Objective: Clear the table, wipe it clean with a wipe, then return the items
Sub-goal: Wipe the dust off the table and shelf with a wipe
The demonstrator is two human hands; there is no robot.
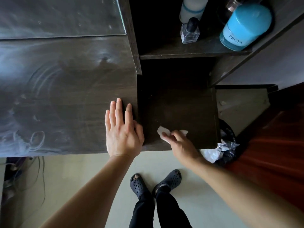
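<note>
Wipe: small white wipe point(166, 132), crumpled, lying on the dark lower section of the table point(181, 109), near its front edge.
Right hand: right hand point(182, 145) on top of the wipe, fingers point(176, 134) curled down and pressing it to the wood; white edges stick out to the left of the fingertips and past them on the far side (the middle of the wipe is hidden under the fingers).
Left hand: left hand point(122, 129) flat on the table, palm down, fingers straight and slightly spread, nothing in it; the fingertips lie just beside the upright divider panel point(131, 38).
Table surface, left: streaks and curved smear marks point(41, 83) across the wide dark wood area left of the divider.
Shelf: a shelf point(189, 52) above the lower section carries bottles.
Blue bottle: turquoise round-topped bottle point(243, 28) at the right of the shelf, printed "PROYA" in pale letters near its base.
Clear bottle: small square glass bottle with a black cap point(190, 31), just left of the blue one; no writing readable.
White bottle: white bottle with a blue band point(192, 7) behind the glass one; label not readable.
Bin: waste bin with a black bag point(228, 145) on the floor by the table's right corner, white crumpled paper inside.
Floor: pale floor point(92, 178); dark perforated sandals point(138, 185) and black trousers below the arms.
Cables: loose cables point(32, 170) hang below the table's left front edge.
</note>
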